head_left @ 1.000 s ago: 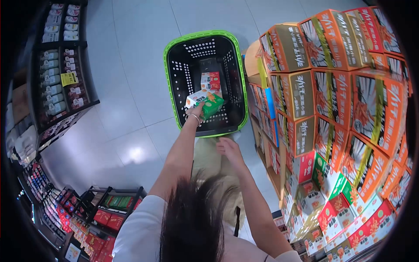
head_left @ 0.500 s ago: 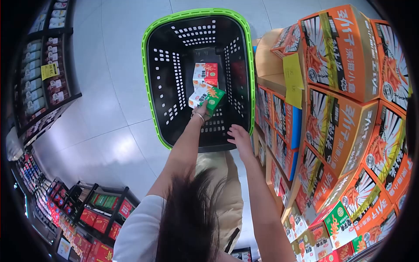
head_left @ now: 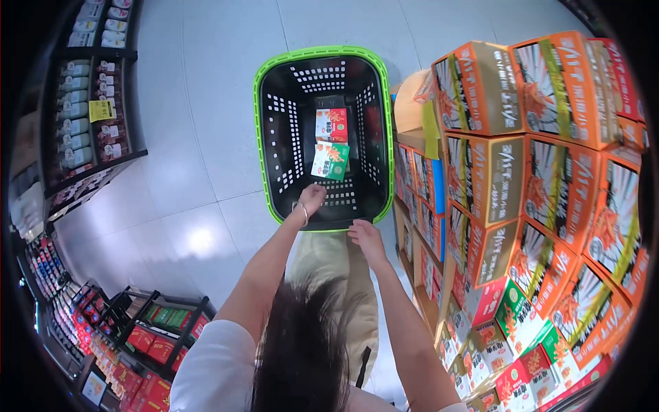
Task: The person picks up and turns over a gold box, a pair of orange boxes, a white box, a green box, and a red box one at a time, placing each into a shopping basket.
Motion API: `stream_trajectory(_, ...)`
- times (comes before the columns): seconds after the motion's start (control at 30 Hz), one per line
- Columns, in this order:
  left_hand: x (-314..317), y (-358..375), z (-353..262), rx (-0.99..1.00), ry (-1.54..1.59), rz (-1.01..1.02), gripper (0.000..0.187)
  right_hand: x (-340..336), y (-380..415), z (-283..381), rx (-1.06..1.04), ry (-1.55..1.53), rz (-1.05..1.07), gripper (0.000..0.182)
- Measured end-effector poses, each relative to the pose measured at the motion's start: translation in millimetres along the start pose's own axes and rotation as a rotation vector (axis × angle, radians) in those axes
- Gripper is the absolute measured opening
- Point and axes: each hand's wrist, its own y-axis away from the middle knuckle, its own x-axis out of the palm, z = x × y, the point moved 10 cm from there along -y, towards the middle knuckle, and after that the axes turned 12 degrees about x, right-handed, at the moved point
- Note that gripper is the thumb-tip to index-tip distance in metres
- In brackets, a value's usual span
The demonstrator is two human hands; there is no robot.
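A person is bending over a green-rimmed shopping basket (head_left: 268, 130) standing on the shop floor beside a tall stack of orange cartons (head_left: 549, 137). 2 small boxes are already lying flat on the basket's bottom: a red and white box (head_left: 331, 125) farther from the person and a green and white box (head_left: 330, 161) just in front of it, apparently touching it. The left hand (head_left: 311, 199) is hovering just inside the basket's near rim, fingers loosely curled and holding nothing, apart from the green box. The right hand (head_left: 366, 237) is resting empty at the near rim, fingers slack. Judging by that, the placing of the green box is done. More boxes of the same kind are sitting on the low display (head_left: 522, 343) at the person's right.
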Motion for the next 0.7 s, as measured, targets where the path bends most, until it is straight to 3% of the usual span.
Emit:
stream_trajectory(0.07,-4,47,-30,0.25,0.007,0.129,0.018,-1,21,-7,-0.016,0.007,0.001,0.03)
stream_trajectory(0.13,-15,100,-59,0.31,-0.032,0.132,0.017,-2,43,-21,0.005,0.095,-0.013,0.03)
stream_trajectory(0.2,-29,146,-64,0.313,-0.116,0.138,0.021,-2,64,-31,-0.06,0.058,-0.003,0.031)
stream_trajectory(0.33,-61,228,-57,0.049,-0.1,0.184,0.031,-7,130,-22,-0.076,-0.007,-0.025,0.031)
stream_trajectory(0.4,-79,262,-62,0.082,-0.161,0.234,0.027,-18,157,-28,-0.103,-0.12,-0.045,0.031)
stream_trajectory(0.47,-89,265,-78,0.126,-0.221,0.279,0.025,-34,182,-28,-0.142,-0.232,-0.061,0.031)
stream_trajectory(0.57,-108,272,-117,0.232,-0.259,0.185,0.024,-54,225,-44,-0.144,-0.277,-0.093,0.031)
stream_trajectory(0.7,-64,251,-187,0.39,-0.459,0.259,0.022,-87,283,-47,-0.21,-0.369,-0.145,0.031)
